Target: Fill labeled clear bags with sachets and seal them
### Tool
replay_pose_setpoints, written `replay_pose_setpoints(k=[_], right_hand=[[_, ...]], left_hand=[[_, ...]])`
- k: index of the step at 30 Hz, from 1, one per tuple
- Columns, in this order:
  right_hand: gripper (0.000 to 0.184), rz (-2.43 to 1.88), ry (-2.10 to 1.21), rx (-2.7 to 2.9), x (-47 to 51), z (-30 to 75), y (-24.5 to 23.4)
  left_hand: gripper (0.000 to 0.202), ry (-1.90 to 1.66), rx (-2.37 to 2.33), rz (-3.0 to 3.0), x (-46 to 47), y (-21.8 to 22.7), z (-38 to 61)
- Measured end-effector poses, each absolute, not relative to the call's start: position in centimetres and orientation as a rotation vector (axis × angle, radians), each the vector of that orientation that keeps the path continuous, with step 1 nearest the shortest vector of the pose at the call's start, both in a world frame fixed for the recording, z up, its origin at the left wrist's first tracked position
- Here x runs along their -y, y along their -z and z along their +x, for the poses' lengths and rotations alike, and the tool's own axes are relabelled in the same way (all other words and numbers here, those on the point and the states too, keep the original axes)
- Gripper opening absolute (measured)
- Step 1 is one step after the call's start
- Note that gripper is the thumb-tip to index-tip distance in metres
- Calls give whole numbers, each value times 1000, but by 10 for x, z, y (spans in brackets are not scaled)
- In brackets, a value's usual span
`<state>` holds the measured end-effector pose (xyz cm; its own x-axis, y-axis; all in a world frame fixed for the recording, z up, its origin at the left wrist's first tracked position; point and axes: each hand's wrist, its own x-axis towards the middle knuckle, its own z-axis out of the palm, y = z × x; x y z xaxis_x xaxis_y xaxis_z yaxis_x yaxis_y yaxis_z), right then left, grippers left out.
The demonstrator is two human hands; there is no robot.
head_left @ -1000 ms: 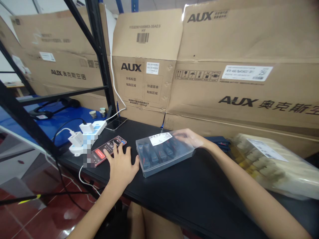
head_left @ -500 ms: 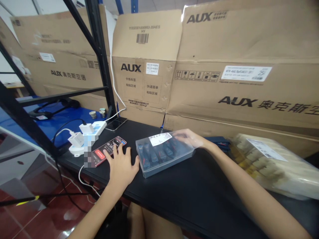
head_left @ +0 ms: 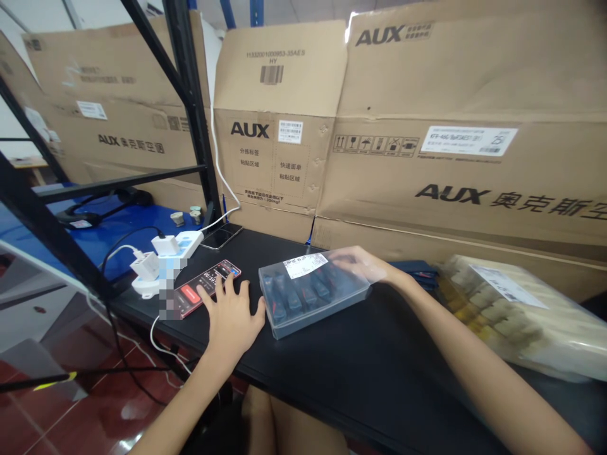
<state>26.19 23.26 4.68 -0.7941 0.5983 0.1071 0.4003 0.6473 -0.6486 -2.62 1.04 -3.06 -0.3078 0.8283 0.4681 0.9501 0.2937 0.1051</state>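
Observation:
Fingers spread, my left hand [head_left: 233, 316] rests on the black tabletop, its fingertips at the right edge of a lit smartphone [head_left: 193, 292] that shows a running timer and a red button. Its thumb points toward the near left corner of a translucent plastic box [head_left: 303, 319]. Several dark items with red marks lie inside the box, and a white label [head_left: 305, 265] is on its lid. My right hand [head_left: 353, 258] is closed around the box's far right corner; clear plastic overlaps its fingers and wrist, so the exact grip is partly obscured.
A white power strip [head_left: 190, 243] with plugged chargers and a second phone [head_left: 222, 236] lie at the back left. On the right is a plastic-wrapped pack [head_left: 516, 322], with a dark blue item [head_left: 412, 273] behind it. Large cardboard boxes [head_left: 279, 82] stand along the back; a black frame post [head_left: 190, 95] rises left.

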Motion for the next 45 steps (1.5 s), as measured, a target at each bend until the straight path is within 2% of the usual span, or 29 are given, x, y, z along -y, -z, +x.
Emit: replay_pose_setpoints(k=[45], right_hand=[[51,-796,-934,2551,-233,262,-45]], left_hand=[[50,590,2239,-1624,-14,34,-34]])
